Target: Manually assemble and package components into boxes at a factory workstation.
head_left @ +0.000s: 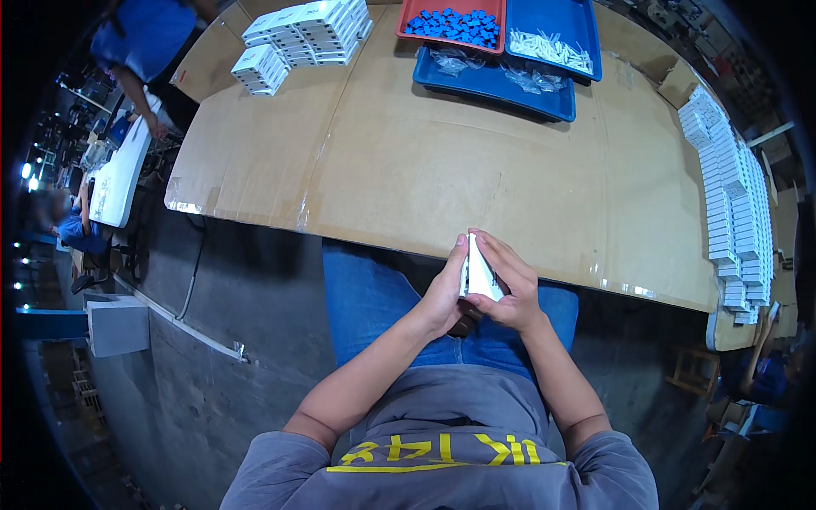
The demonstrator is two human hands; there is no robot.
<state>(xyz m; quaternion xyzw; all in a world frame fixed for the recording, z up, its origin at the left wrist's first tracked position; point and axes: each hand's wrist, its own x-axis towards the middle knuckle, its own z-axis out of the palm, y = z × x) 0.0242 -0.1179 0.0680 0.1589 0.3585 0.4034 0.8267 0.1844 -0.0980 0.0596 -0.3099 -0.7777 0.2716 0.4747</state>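
Observation:
A small white box (481,274) is held between my two hands, just off the table's near edge and above my lap. My left hand (441,294) is closed along its left side, with the thumb pointing up toward the far end. Against its right side my right hand (515,290) wraps the other face, fingers reaching over the top and thumb across the near end. A dark slit runs down the box's left part; whether it is a flap or a seam I cannot tell.
The cardboard-covered table (408,183) has stacked white boxes (302,42) far left and a long stack (731,200) along the right edge. At the back stand a red tray (408,34) of blue pieces, a blue tray (592,38) of white sticks and a lower blue tray (489,89). People work nearby.

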